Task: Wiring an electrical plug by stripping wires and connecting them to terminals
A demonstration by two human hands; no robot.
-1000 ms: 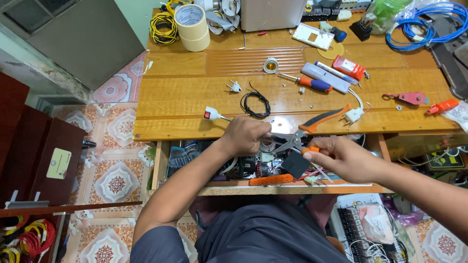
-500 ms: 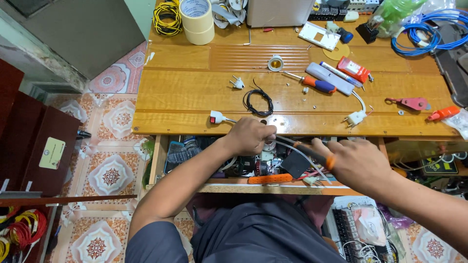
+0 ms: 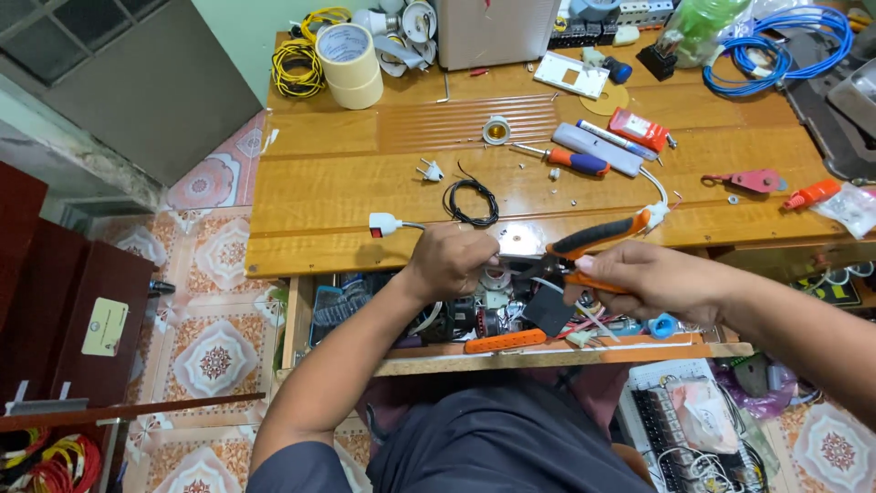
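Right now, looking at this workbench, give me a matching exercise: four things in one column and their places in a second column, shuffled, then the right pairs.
Things:
1. pliers
2. masking tape rolls
3. blue cable coil
4. black wire loop

Places:
A. far right corner of the table
B. middle of the table, just beyond the left hand
C. gripped in the right hand
D. far left of the table, beside the yellow wire coil

Pairs: 1-C, 2-D, 3-A, 4-B
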